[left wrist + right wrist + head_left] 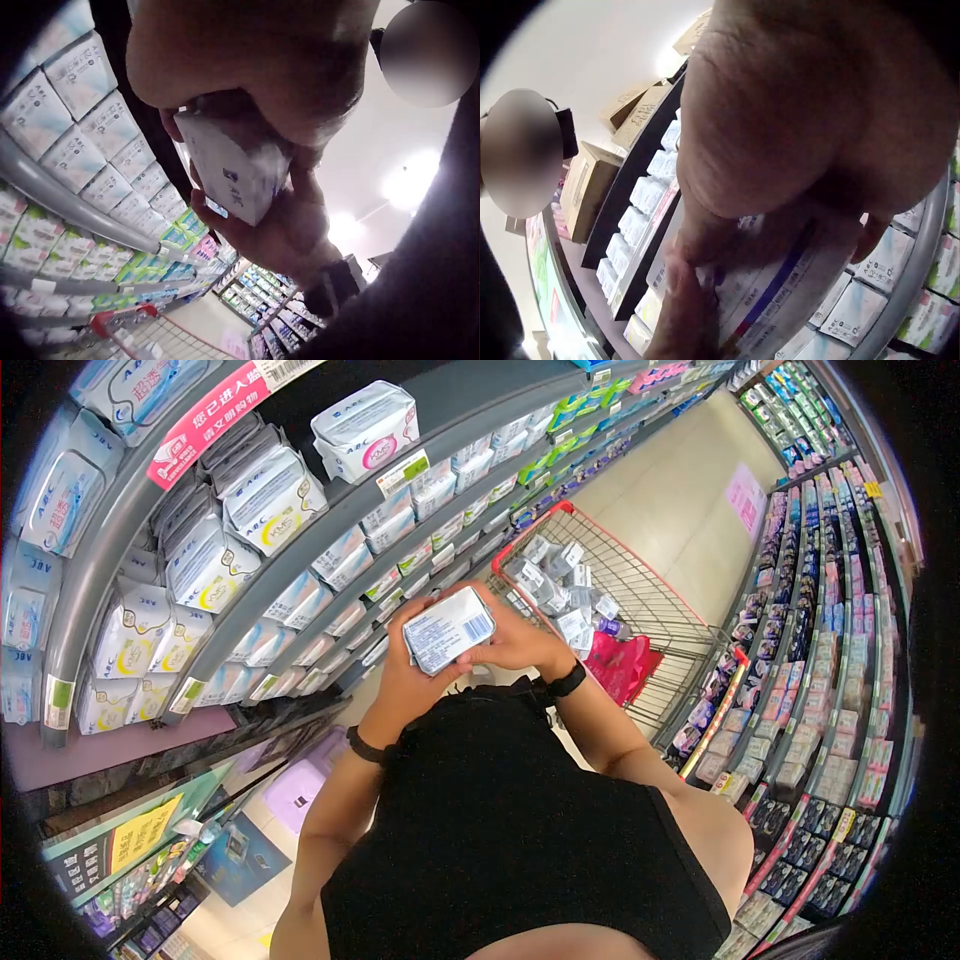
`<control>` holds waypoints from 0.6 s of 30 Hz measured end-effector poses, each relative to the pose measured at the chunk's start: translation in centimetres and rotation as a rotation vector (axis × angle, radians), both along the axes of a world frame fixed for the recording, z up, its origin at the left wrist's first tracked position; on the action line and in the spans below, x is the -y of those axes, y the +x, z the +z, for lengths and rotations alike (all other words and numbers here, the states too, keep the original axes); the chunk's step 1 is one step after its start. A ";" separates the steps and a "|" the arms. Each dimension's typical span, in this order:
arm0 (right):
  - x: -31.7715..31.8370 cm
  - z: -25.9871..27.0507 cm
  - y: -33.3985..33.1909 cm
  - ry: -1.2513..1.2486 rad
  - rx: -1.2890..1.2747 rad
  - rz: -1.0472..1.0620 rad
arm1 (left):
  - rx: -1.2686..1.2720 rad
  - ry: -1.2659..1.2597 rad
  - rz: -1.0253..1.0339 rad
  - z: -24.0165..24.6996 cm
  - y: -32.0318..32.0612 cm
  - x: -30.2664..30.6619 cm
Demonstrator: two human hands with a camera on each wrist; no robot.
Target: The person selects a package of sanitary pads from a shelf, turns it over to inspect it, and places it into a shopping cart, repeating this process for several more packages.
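A white pack of sanitary pads (pixel 449 628) is held in front of the chest, its printed side with a barcode facing up in the head view. My left hand (pixel 402 665) grips its left side, fingers curled round the edge. From the right, my right hand (pixel 518 637) grips the other side, thumb lying along the near edge. In the left wrist view, a lettered end of the pack (pixel 236 165) shows between both hands. The right wrist view shows a blue stripe and small print on the pack (pixel 780 289), partly covered by the right hand (pixel 802 112).
Shelves of similar white packs (pixel 272 500) run along the left. A wire shopping cart (pixel 650 575) stands ahead to the right, holding several packs and a red bag (pixel 622 665). Another stocked shelf (pixel 840 650) lines the right side of the aisle floor (pixel 665 480).
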State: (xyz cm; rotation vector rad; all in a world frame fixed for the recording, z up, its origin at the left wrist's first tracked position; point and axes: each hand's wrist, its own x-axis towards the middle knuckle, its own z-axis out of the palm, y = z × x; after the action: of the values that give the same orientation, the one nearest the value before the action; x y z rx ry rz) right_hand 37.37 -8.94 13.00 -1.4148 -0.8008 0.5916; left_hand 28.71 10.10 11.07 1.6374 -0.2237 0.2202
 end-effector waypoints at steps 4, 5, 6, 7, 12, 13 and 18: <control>-0.7 -0.2 -0.3 0.033 0.179 -0.069 | 0.171 0.129 0.106 0.0 0.2 -0.1; -0.7 -0.4 -0.2 0.029 0.248 -0.083 | 0.174 0.126 0.100 -0.1 0.2 -0.1; -0.7 -0.1 -0.1 0.023 0.318 -0.096 | 0.177 0.124 0.094 -0.1 0.1 -0.2; -0.7 0.3 -0.3 0.005 0.318 -0.098 | 0.181 0.121 0.089 -0.3 0.1 -0.2; -1.1 2.0 -0.8 -0.026 0.159 -0.078 | 0.169 0.078 0.108 -0.7 0.0 -0.4; -1.1 2.3 -0.8 -0.027 0.189 -0.080 | 0.163 0.051 0.114 -0.8 0.0 -0.3; -1.8 2.5 -1.2 0.012 0.361 -0.050 | 0.256 -0.003 0.129 2.1 -0.1 -0.6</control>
State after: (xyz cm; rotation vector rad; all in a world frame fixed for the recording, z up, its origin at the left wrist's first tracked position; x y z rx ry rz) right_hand 36.13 -7.12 15.47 -1.5485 -1.0478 0.2940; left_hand 28.58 10.75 13.16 1.6203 -0.3126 0.5296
